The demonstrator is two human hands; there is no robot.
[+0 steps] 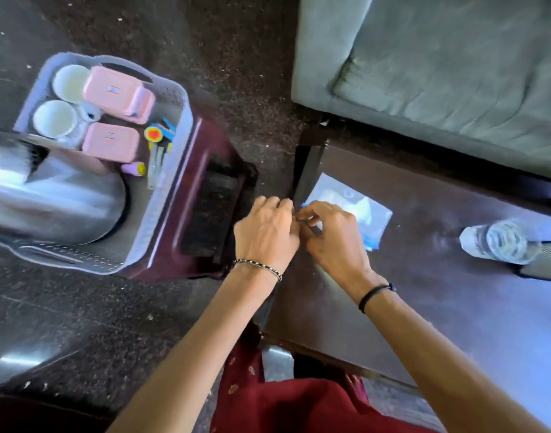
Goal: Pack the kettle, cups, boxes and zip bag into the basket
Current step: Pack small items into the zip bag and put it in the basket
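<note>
The kettle (55,195), cups (54,118) and boxes (111,140) sit in the basket (174,157); fingers (311,210) of left hand (264,229) and right hand (333,235) pinch the zip bag (361,210), unpacked on the table (424,292).

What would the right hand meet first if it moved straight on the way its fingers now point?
Most likely the left hand: the right hand, pinching the zip bag, points straight at it, and their fingers look almost touching, though depth is unclear.

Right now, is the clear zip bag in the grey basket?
Out: the clear zip bag lies on the dark wooden table, apart from the basket.
</note>
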